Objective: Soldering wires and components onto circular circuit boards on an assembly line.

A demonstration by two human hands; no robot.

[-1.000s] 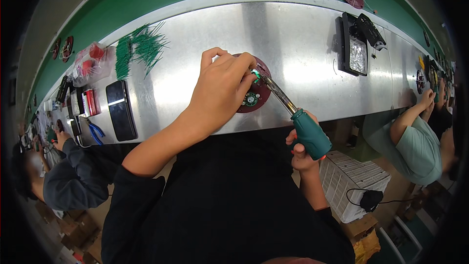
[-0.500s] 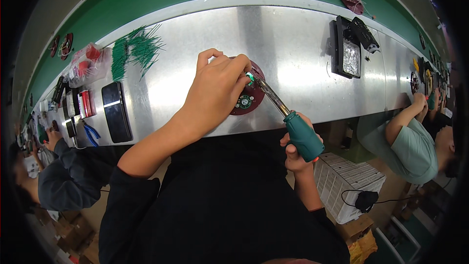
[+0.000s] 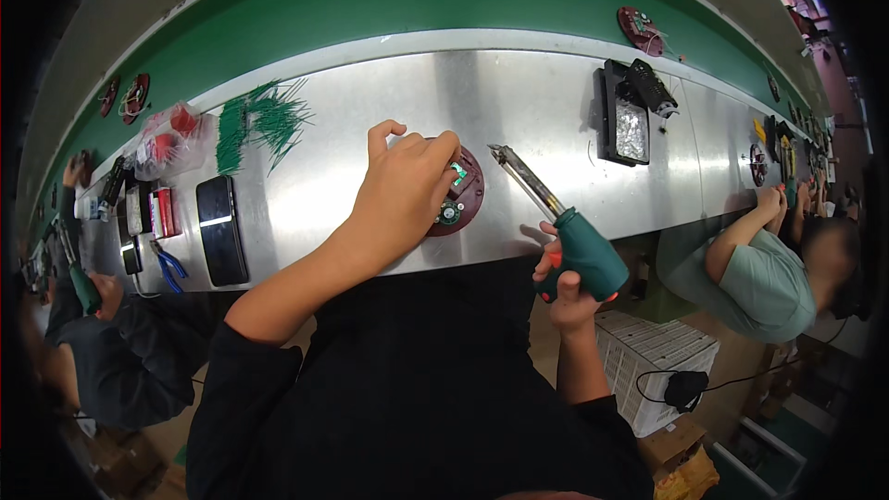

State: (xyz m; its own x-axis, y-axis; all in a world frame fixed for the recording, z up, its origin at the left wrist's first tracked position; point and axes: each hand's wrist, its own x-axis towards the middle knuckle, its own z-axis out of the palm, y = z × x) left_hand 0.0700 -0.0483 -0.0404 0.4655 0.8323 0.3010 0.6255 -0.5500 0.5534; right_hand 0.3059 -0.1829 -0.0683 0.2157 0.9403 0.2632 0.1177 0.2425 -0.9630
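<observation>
A round dark red circuit board (image 3: 473, 199) lies on the metal bench in front of me, carrying a lit green part (image 3: 459, 175) and a small round component (image 3: 450, 213). Over its left side bends my left hand (image 3: 400, 193), thumb and forefinger closed at the green part; what they pinch is hidden. My right hand (image 3: 567, 304) is wrapped round the green handle of a gun-shaped soldering iron (image 3: 587, 257). The iron's metal tip points up and left, just right of the board and apart from it.
Green wires (image 3: 264, 120), a bag with red items (image 3: 173, 139), a phone (image 3: 221, 231) and blue-handled pliers (image 3: 169, 267) lie left. A black tray (image 3: 626, 125) stands right, more boards (image 3: 642, 31) on the green strip behind. Co-workers sit either side; a white crate (image 3: 648, 366) stands below.
The soldering iron's tip has moved off the board to the right. My left hand stays at the board. The whole view has shifted slightly, and the person at left now holds up a similar tool.
</observation>
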